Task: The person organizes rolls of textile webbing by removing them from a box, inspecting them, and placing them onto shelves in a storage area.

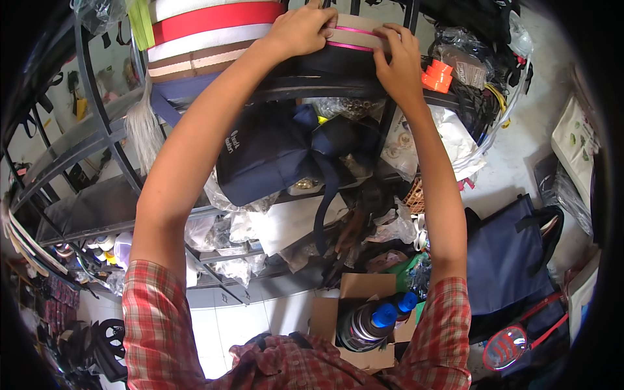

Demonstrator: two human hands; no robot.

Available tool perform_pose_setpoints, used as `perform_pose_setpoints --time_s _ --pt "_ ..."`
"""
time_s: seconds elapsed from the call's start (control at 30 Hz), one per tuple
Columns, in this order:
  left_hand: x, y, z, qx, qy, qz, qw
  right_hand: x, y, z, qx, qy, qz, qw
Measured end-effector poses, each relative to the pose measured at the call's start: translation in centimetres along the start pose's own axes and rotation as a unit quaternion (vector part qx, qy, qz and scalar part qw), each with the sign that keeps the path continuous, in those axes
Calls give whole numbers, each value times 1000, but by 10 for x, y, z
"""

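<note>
Both hands are raised to the upper shelf of a black rack, at the pink-striped roll, which lies right of the middle of that shelf, above its front edge. The left hand is at the roll's left end with its fingers curled; the right hand is at the right end, fingers bent and thumb set apart from them. Whether either hand grips firmly or only touches, I cannot tell. Just under the pink-striped roll is a black roll. Toward the shelf's left end, the red roll lies over a white roll, with a brown and cream roll lower down. A yellow-green strip and a grey tassel hang near that end. Orange rolls sit toward the shelf's right end, just beside the right wrist. Below the front edge, between the forearms, is a navy bag, and lower still a white sheet among clear plastic bags. On the tiled floor, a carton with open flaps stands near the person's chest, with blue-capped bottles in it. Right of the right arm are a blue bag and a red-trimmed pouch.
</note>
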State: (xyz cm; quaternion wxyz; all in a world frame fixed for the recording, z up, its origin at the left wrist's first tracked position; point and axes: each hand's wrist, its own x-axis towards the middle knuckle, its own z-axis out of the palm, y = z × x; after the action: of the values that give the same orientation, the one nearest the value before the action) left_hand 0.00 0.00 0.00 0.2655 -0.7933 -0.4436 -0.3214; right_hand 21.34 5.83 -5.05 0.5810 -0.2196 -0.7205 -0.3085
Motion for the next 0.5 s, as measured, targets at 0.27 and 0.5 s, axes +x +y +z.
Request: perform_pose_setpoints --time_s 0.27,0.5 --pt "40 -30 -7 -153 -167 -13 974 25 1 2 -35 -34 -99 994" --pt "16 -23 -6 -2 169 222 960 36 10 2 4 -27 -102 994"
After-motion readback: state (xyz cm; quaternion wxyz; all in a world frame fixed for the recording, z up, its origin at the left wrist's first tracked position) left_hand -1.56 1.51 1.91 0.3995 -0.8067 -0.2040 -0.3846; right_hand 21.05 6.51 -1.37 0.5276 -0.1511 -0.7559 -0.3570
